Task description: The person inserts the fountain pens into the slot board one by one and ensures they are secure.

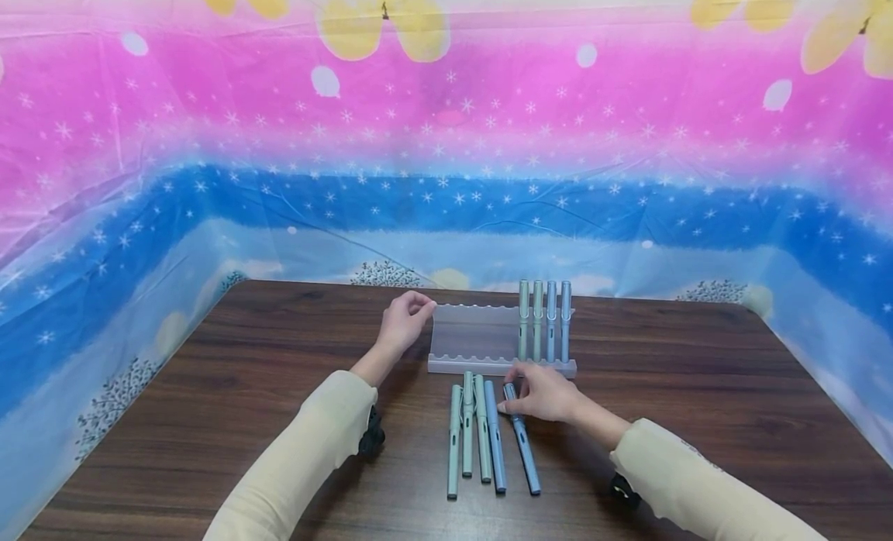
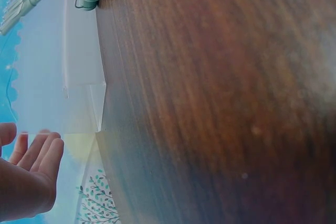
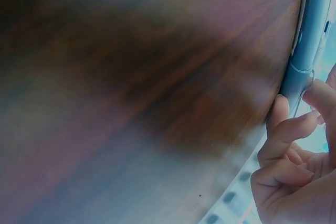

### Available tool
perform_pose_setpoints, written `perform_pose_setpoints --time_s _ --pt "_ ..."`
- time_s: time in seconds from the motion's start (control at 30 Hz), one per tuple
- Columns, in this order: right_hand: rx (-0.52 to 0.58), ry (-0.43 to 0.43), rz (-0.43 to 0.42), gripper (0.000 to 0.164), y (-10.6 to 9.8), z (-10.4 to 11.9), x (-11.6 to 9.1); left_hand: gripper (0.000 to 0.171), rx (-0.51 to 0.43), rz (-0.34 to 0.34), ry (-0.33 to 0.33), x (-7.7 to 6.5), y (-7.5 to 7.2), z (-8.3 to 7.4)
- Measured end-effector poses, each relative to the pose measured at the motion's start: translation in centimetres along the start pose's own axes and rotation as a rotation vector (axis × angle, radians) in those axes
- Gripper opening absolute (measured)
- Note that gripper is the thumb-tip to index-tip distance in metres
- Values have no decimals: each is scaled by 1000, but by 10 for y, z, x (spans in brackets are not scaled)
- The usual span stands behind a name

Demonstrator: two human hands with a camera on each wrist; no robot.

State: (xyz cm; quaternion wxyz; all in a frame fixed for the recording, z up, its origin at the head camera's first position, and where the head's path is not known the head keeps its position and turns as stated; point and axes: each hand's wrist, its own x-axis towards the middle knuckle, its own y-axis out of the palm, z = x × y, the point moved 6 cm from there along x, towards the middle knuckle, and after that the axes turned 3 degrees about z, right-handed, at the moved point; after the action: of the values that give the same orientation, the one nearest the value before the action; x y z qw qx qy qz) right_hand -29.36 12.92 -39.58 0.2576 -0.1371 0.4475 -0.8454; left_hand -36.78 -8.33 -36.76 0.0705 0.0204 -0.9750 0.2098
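A clear pen rack (image 1: 474, 332) with scalloped edges stands on the table, with two green pens (image 1: 530, 316) and two blue pens (image 1: 558, 316) upright at its right end. My left hand (image 1: 405, 322) pinches the rack's upper left corner between thumb and fingers. In front of the rack, my right hand (image 1: 544, 391) pinches the capped end of a blue pen (image 1: 525, 448), which lies apart from the others. The right wrist view shows thumb and finger on either side of that pen's cap (image 3: 297, 80). Left of it lie three green pens (image 1: 467, 432) and another blue pen (image 1: 495, 440).
The brown wood-grain table (image 1: 279, 448) carries the rack and the pens. Behind and beside it hangs a pink and blue cloth (image 1: 446, 192) with snowflakes. The loose pens lie close together, their capped ends near the rack's front lip (image 1: 467, 366).
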Motion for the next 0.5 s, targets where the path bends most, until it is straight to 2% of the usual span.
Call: perform_pose_setpoints --time_s 0.17,0.3,0.5 --pt "-30 -18 -30 34 -3 5 -4 18 2 -1 2 0 0 0" --pt "-57 30 -28 30 -2 3 -3 18 -1 0 3 0 1 1" --pt "-75 38 -38 29 -2 2 -2 17 -9 2 1 0 0 0"
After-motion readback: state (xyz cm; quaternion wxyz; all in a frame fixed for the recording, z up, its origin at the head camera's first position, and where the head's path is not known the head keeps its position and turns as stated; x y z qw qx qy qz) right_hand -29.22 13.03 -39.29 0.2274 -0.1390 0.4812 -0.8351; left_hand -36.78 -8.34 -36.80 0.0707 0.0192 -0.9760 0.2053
